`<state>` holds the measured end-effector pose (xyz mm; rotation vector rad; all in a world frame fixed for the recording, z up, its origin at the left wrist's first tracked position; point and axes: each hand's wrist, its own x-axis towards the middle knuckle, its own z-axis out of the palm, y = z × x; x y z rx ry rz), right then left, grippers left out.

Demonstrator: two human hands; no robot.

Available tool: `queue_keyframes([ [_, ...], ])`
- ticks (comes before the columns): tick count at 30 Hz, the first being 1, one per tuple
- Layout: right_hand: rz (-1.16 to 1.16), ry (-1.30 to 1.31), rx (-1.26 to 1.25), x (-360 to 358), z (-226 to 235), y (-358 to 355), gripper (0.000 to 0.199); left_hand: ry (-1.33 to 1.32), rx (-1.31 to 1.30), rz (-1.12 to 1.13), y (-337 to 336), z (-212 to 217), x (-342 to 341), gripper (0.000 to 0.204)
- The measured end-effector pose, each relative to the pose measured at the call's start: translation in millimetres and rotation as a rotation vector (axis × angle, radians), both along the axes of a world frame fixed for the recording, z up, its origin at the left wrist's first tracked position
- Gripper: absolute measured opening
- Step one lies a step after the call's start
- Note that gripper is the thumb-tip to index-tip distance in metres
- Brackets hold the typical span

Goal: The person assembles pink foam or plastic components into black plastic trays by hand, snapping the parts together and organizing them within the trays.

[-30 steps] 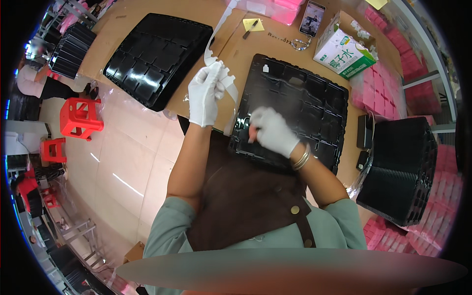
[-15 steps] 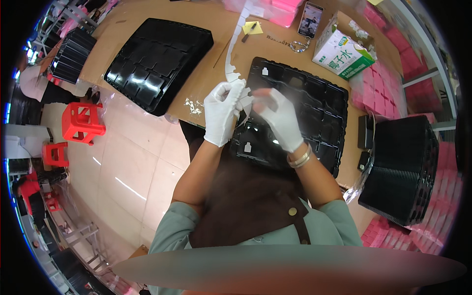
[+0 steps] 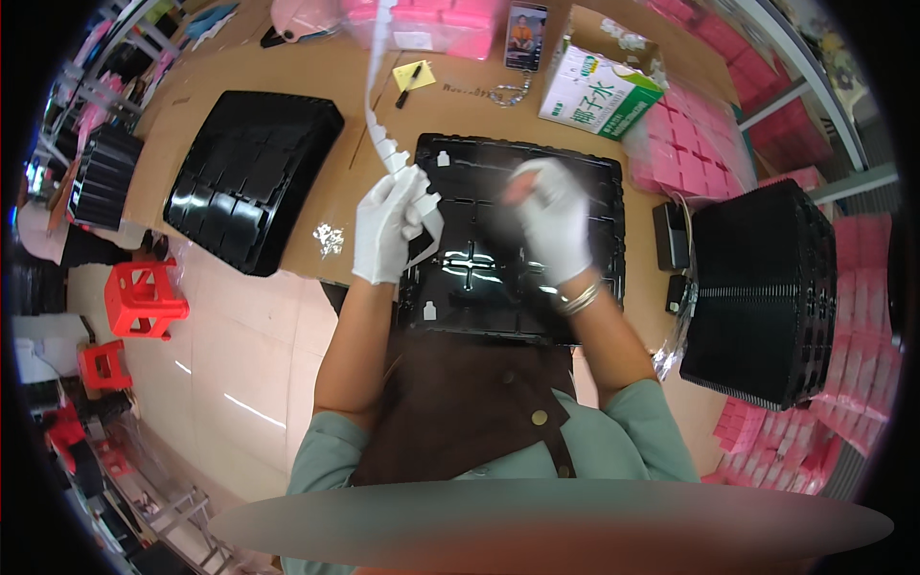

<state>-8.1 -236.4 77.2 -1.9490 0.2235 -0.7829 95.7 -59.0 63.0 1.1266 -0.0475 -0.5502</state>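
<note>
While the left hand (image 3: pixel 388 230) clamps a white strip (image 3: pixel 377 105), the right hand (image 3: pixel 556 216), its grip too blurred to tell from here, hovers over the black tray (image 3: pixel 470 225) by the near edge of the table (image 3: pixel 335 172), white labels (image 3: pixel 429 310) already on the tray's left corners, more seemingly left on the strip.

Worktable: brown cardboard top (image 3: pixel 287 72) with a dark seam
Near edge, middle: black compartmented tray (image 3: pixel 470 235), lying flat
Left side: second black tray (image 3: pixel 254 177), well apart from the first
Far side: yellow sticky note (image 3: pixel 426 77), a dark pen (image 3: pixel 410 87) partly across it; pink bin (image 3: pixel 431 19); smartphone (image 3: pixel 525 38) with beaded strap (image 3: pixel 523 88)
Far right: open white-and-green carton (image 3: pixel 589 94), beside plastic-wrapped pink blocks (image 3: pixel 680 144)
Right edge: black box (image 3: pixel 670 236)
Floor: pale tiles (image 3: pixel 240 355); two red plastic stools (image 3: pixel 144 302)
</note>
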Motion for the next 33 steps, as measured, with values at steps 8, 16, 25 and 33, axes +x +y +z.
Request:
queue_keyframes([
  [8, -0.218, 0.750, -0.626, -8.8, -83.1, -207.0, 0.007, -0.152, 0.371, -0.040, -8.8, 12.8, -17.8, 0.025],
  [16, -0.396, 1.006, -0.735, 8.0, -52.7, -188.2, 0.054, -0.141, 0.323, -0.057, -20.2, 25.4, -31.4, 0.019],
  [25, 0.249, 0.150, 0.609, -4.5, -21.2, 41.0, 0.011, -0.206, 0.226, 0.044, -22.0, 18.3, -42.9, 0.016],
  [33, 0.136, -0.121, 0.603, -16.5, -21.5, 53.9, 0.008, -0.087, 0.177, -0.087, -20.0, 20.4, -50.9, 0.019],
])
